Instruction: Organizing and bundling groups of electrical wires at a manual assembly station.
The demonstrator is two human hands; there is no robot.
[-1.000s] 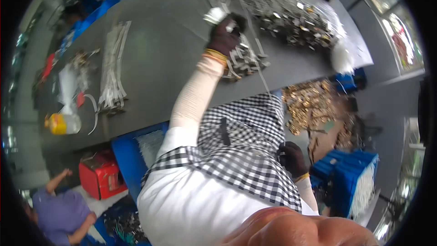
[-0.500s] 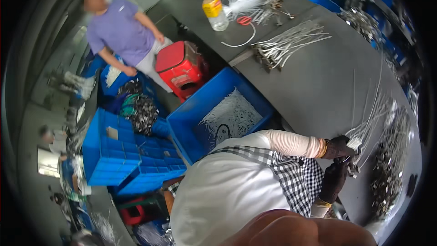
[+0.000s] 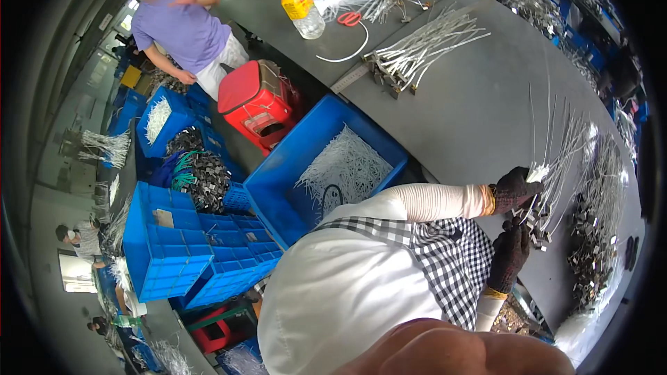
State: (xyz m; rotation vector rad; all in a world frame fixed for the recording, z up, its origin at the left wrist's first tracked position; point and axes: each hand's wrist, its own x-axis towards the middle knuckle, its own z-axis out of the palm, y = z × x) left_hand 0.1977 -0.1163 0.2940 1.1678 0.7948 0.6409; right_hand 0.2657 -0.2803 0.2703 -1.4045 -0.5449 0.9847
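Note:
Both my hands wear dark knit gloves and work at the table's right side. My left hand (image 3: 515, 189) is closed around a small bunch of white wires (image 3: 538, 172), whose long strands rise past the fingers. Just below it, my right hand (image 3: 511, 253) has its fingers bent together beside small metallic end pieces (image 3: 539, 229); what they grip, if anything, is hidden. More thin wires lie right of my hands. A large pile of wires with dark metallic ends (image 3: 587, 236) spreads along the table's right edge.
On the grey table (image 3: 465, 111) are another wire bundle (image 3: 417, 55), red-handled scissors (image 3: 349, 19) and a yellow-labelled bottle (image 3: 302, 10). A blue crate (image 3: 278, 180) holding white pieces stands beside me. Behind it are a red stool (image 3: 243, 94) and a person in purple (image 3: 177, 24).
The view has shifted slightly. My hands show a little more gap between them, with the left still on the wires. The person in purple has raised one hand.

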